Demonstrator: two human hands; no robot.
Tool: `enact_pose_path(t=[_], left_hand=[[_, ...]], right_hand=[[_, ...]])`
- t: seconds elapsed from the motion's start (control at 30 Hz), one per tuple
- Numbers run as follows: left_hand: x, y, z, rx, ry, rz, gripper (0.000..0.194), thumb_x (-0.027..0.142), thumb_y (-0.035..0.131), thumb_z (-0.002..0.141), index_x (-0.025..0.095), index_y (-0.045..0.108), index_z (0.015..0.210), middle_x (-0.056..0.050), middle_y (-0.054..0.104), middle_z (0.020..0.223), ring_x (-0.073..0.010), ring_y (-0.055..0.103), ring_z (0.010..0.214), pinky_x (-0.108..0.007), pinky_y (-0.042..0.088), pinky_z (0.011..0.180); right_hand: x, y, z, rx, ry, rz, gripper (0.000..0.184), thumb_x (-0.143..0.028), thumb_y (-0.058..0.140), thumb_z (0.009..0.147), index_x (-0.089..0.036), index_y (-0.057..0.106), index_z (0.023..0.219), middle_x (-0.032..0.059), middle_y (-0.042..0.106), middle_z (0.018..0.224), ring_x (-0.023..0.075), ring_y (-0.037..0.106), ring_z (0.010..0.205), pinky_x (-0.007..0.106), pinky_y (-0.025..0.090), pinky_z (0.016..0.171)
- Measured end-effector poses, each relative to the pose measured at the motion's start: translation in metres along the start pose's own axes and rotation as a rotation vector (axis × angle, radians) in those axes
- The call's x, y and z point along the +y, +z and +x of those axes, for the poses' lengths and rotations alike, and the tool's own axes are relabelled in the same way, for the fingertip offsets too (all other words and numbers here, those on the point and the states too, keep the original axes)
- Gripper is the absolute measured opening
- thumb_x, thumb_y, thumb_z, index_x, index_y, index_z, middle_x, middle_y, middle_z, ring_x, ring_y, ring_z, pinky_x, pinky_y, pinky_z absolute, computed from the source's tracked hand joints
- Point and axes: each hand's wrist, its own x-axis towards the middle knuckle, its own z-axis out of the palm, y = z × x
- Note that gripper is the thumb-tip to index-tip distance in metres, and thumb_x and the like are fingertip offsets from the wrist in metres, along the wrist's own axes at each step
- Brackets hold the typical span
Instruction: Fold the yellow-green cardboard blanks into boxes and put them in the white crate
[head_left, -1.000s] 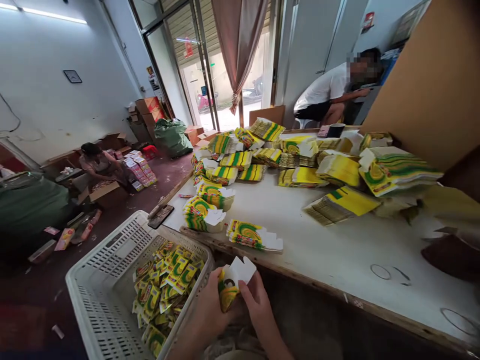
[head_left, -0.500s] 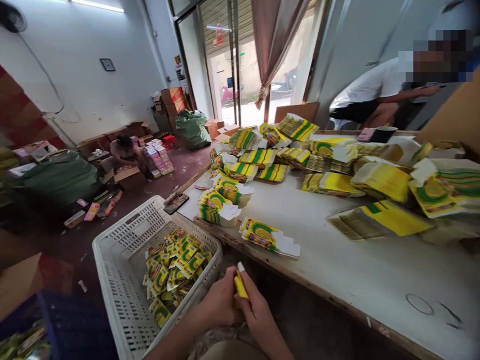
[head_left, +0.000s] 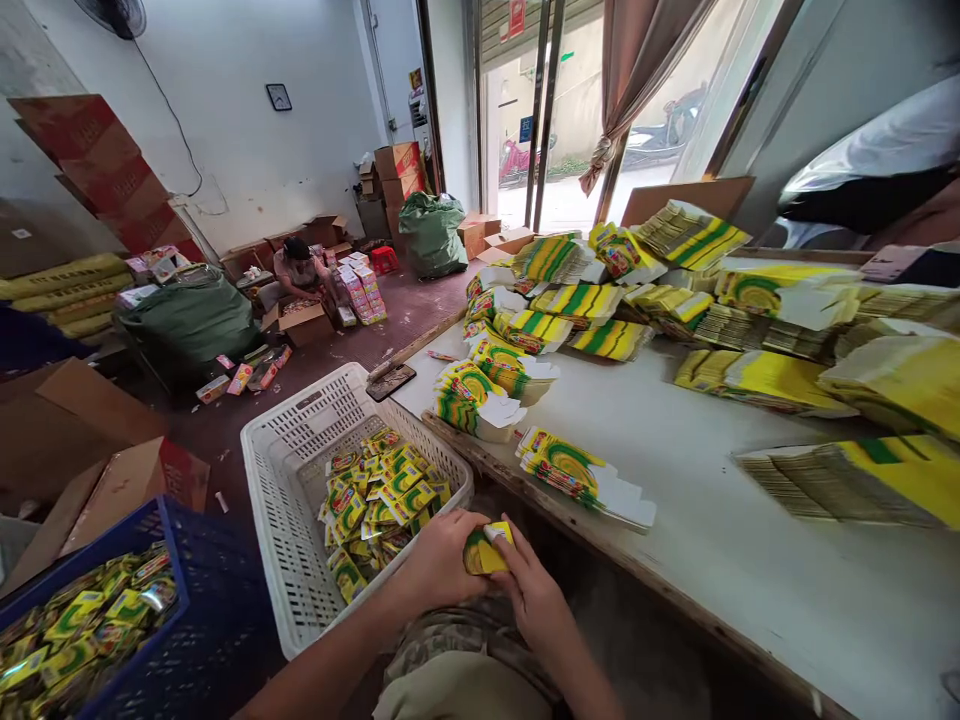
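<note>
One small yellow-and-green carton (head_left: 484, 555) sat low in front of me, held between the left hand (head_left: 448, 560) and the right hand (head_left: 534, 592), near the right side of the white crate (head_left: 289, 530) and just short of the table (head_left: 615, 400). I had the left fingers bent and clamped on one side of it, and the right thumb and fingers closed on the other; the fingertips underneath were hidden, so I could not tell how they met. I judged the step in hand to be folding the carton and pressing its end shut, though I could not make out whether every flap was tucked. As I read it, the next move called for even, light pressure that kept the thin card square. Similar cartons (head_left: 386, 500) lay heaped inside the white crate, and an unfolded stack (head_left: 562, 465) rested by the table's near edge.
</note>
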Motion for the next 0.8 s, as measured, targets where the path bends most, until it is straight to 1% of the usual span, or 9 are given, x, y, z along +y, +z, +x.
enact_pose_path(t=[0.1, 0.23, 0.33, 0.43, 0.5, 0.57, 0.67, 0.73, 0.8], left_hand=[[0.001, -0.005, 0.005, -0.058, 0.025, -0.045, 0.062, 0.035, 0.082, 0.059, 0.020, 0.064, 0.116, -0.007, 0.072, 0.108, -0.0283, 0.068, 0.096, -0.037, 0.052, 0.088], [0.004, -0.004, 0.008, -0.101, 0.054, -0.044, 0.068, 0.040, 0.084, 0.058, 0.019, 0.063, 0.119, -0.008, 0.072, 0.110, -0.0297, 0.068, 0.097, -0.038, 0.053, 0.087], [0.008, 0.001, 0.009, -0.062, 0.053, -0.002, 0.064, 0.027, 0.081, 0.059, 0.018, 0.062, 0.120, -0.009, 0.071, 0.113, -0.0311, 0.067, 0.101, -0.041, 0.051, 0.090], [0.005, -0.004, 0.009, -0.006, -0.029, 0.027, 0.063, 0.020, 0.078, 0.058, 0.021, 0.061, 0.119, -0.009, 0.069, 0.115, -0.0313, 0.065, 0.103, -0.043, 0.050, 0.091], [-0.008, -0.018, 0.008, 0.059, -0.102, 0.044, 0.061, 0.024, 0.080, 0.062, 0.021, 0.060, 0.120, -0.010, 0.068, 0.118, -0.0318, 0.063, 0.107, -0.044, 0.048, 0.094], [-0.028, -0.038, 0.006, 0.186, -0.206, 0.130, 0.069, 0.030, 0.082, 0.063, 0.020, 0.056, 0.127, -0.012, 0.063, 0.126, -0.0355, 0.057, 0.118, -0.050, 0.042, 0.102], [-0.054, -0.061, -0.001, 0.323, -0.369, 0.283, 0.091, 0.034, 0.086, 0.062, 0.020, 0.043, 0.140, -0.016, 0.050, 0.143, -0.0405, 0.041, 0.135, -0.058, 0.032, 0.109], [-0.060, -0.063, -0.005, 0.262, -0.381, 0.270, 0.087, 0.035, 0.083, 0.067, 0.020, 0.041, 0.142, -0.016, 0.048, 0.146, -0.0379, 0.040, 0.137, -0.055, 0.032, 0.111], [-0.054, -0.054, -0.007, 0.122, -0.320, 0.183, 0.076, 0.035, 0.079, 0.074, 0.020, 0.045, 0.140, -0.015, 0.051, 0.143, -0.0341, 0.045, 0.134, -0.050, 0.035, 0.111]], right_hand=[[-0.007, -0.024, 0.010, -0.070, 0.020, 0.028, 0.032, -0.043, 0.051, 0.094, -0.027, 0.075, 0.109, 0.0115, 0.066, 0.129, 0.0290, 0.063, 0.119, 0.040, 0.054, 0.096], [-0.021, -0.044, 0.017, -0.214, 0.088, 0.095, 0.019, -0.036, 0.060, 0.089, -0.027, 0.076, 0.097, 0.0103, 0.070, 0.120, 0.0285, 0.068, 0.109, 0.039, 0.056, 0.090], [-0.023, -0.028, 0.017, -0.100, 0.129, 0.080, 0.018, -0.034, 0.066, 0.084, -0.025, 0.073, 0.097, 0.0119, 0.068, 0.123, 0.0304, 0.065, 0.113, 0.043, 0.052, 0.097], [-0.016, -0.008, 0.019, 0.053, 0.155, 0.097, 0.042, -0.037, 0.063, 0.084, -0.022, 0.061, 0.123, 0.0143, 0.064, 0.129, 0.0298, 0.063, 0.117, 0.045, 0.050, 0.100], [-0.007, -0.013, 0.028, 0.114, 0.142, 0.089, 0.057, -0.041, 0.062, 0.085, -0.020, 0.048, 0.137, 0.0162, 0.061, 0.134, 0.0290, 0.065, 0.114, 0.046, 0.052, 0.097], [0.005, -0.035, 0.043, 0.219, 0.100, -0.024, 0.060, -0.046, 0.060, 0.086, -0.018, 0.045, 0.138, 0.0184, 0.059, 0.135, 0.0301, 0.065, 0.112, 0.048, 0.051, 0.097], [0.027, -0.081, 0.068, 0.464, 0.085, -0.419, 0.054, -0.051, 0.053, 0.089, -0.012, 0.054, 0.127, 0.0218, 0.065, 0.120, 0.0361, 0.062, 0.108, 0.053, 0.048, 0.094], [0.040, -0.103, 0.080, 0.465, 0.084, -0.658, 0.048, -0.047, 0.045, 0.091, -0.009, 0.060, 0.116, 0.0234, 0.067, 0.107, 0.0378, 0.062, 0.098, 0.055, 0.049, 0.089], [0.050, -0.113, 0.086, 0.417, 0.074, -0.799, 0.040, -0.038, 0.042, 0.092, -0.009, 0.064, 0.109, 0.0214, 0.068, 0.097, 0.0358, 0.061, 0.088, 0.051, 0.049, 0.083]])
